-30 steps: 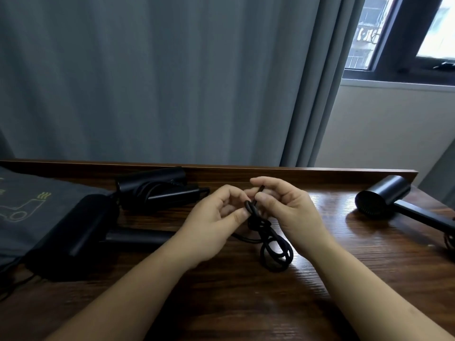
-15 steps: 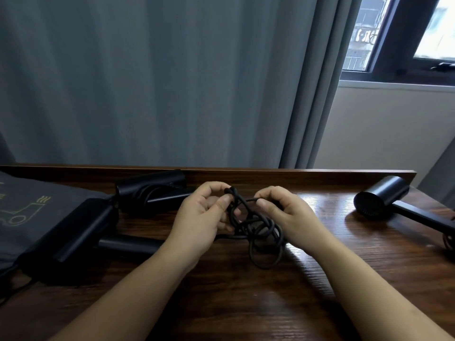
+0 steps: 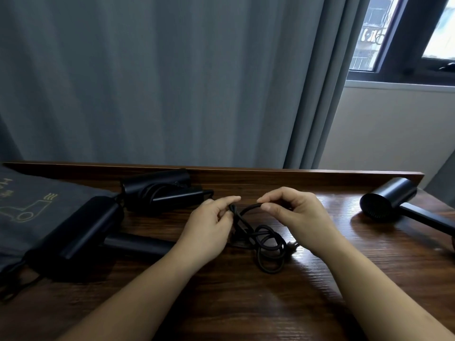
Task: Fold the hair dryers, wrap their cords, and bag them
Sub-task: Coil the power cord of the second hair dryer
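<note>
Grey curtains hang behind a dark wooden table. At its left lies a grey drawstring bag, then an unfolded black hair dryer, with a folded, cord-wrapped dryer behind it. Mid-table, the left hand pinches the black cord between thumb and forefinger; the right hand pinches an arc of it, loose loops resting below on the wood. Keeping loops even and snug should tidy the bundle. Far right sits another open dryer, beneath the window.
</note>
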{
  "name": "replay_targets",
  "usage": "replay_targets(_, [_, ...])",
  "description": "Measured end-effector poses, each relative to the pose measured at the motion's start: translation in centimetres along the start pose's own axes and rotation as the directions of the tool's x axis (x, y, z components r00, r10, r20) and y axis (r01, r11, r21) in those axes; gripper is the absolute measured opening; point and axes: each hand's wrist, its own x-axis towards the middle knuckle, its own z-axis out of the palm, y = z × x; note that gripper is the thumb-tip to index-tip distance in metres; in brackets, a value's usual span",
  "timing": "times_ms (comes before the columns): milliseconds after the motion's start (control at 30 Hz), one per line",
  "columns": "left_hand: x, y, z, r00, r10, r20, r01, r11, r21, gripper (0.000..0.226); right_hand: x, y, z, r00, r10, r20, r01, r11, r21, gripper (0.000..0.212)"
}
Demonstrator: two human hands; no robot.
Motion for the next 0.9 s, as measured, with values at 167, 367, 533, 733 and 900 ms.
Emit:
replay_targets(167, [-0.2,0.1,-0.2,0.999,-0.021,0.028,0.022,0.999,-0.033,0.040,-0.1,0.1,0.4,0.995,0.029,0.100,-0.023,0.998,-0.066,0.014])
replay_targets(367, [-0.2,0.4,0.0,0.989,-0.009,0.146,-0.006,0.995,0.098,0.021,-0.1,0.8,1.6,0.994,-0.038,0.104,0.054,0.987,-0.154,0.034])
replay_targets(533, [-0.5,1.2,-0.2,0.986,-0.016,0.163,0.006,0.998,0.063,0.030,0.1,1.0,1.5,0.999,0.016,-0.039,-0.021,0.990,-0.143,0.026])
replay_targets(733, [-0.6,1.3,-0.4,0.990,-0.109,0.084,0.120,0.983,-0.138,0.049,0.3,1.1,1.0,0.983,0.184,-0.014,-0.183,0.961,-0.209,0.018])
replay_targets(900, [0.1,1.1,-0.6,0.968,-0.242,0.059,0.247,0.901,-0.357,0.053,-0.1,0.5,-0.1,0.927,0.359,0.108,-0.325,0.914,-0.244,0.057])
